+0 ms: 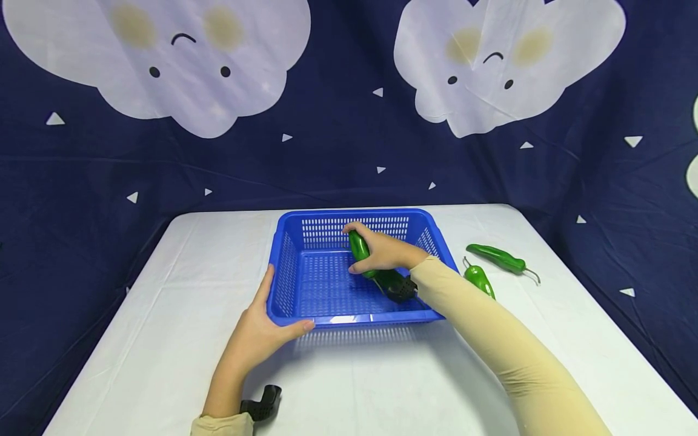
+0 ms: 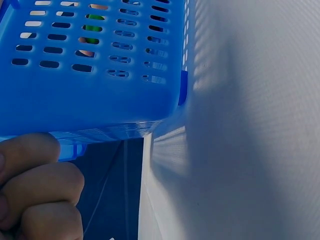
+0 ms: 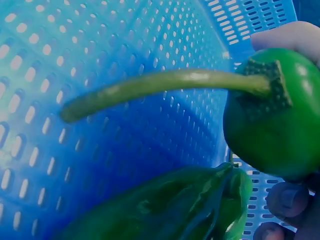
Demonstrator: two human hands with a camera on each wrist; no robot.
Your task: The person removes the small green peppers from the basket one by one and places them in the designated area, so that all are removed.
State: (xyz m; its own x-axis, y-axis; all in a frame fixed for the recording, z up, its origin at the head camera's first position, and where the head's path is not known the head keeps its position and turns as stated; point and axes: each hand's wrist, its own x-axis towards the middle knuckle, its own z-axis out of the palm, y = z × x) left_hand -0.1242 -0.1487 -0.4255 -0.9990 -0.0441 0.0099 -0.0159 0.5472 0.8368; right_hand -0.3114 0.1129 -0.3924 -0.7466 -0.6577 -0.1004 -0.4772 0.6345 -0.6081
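A: Left side?
B: Left hand (image 1: pixel 262 333) is clamped on the blue plastic basket (image 1: pixel 354 318), thumb on the near rim. Probably light, fairly stiff; grip the rim.
A: Middle?
B: Held green chili pepper (image 1: pixel 358 247), inside the basket. Right hand (image 1: pixel 387 249) is clamped on it, thumb and fingers on opposite sides. Glossy skin, so likely slippery; should be light, firm, bruisable if squeezed hard. Best hold is round the body; its thin stem (image 3: pixel 165 87) might snap.
A: Below that?
B: Second green chili (image 3: pixel 165 205), lying in the basket.
A: Far right?
B: Table (image 1: pixel 163 339): near chili (image 1: pixel 478 280), then far chili (image 1: pixel 500 259), stem pointing right. Same handling, I'd guess.
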